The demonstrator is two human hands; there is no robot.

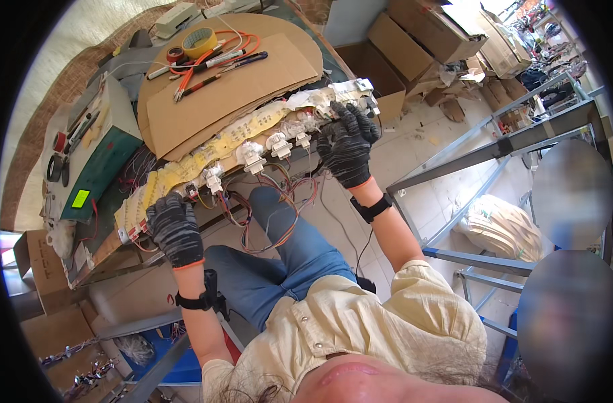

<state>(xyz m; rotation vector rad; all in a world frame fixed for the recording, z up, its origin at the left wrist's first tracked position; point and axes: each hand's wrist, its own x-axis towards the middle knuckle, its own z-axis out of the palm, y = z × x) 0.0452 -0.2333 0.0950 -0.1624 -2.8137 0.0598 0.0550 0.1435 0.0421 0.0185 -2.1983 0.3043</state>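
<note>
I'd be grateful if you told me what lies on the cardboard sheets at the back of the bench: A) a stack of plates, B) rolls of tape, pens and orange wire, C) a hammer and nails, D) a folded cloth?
B: two rolls of tape, several pens and loops of orange wire lie on the cardboard sheets.
</note>
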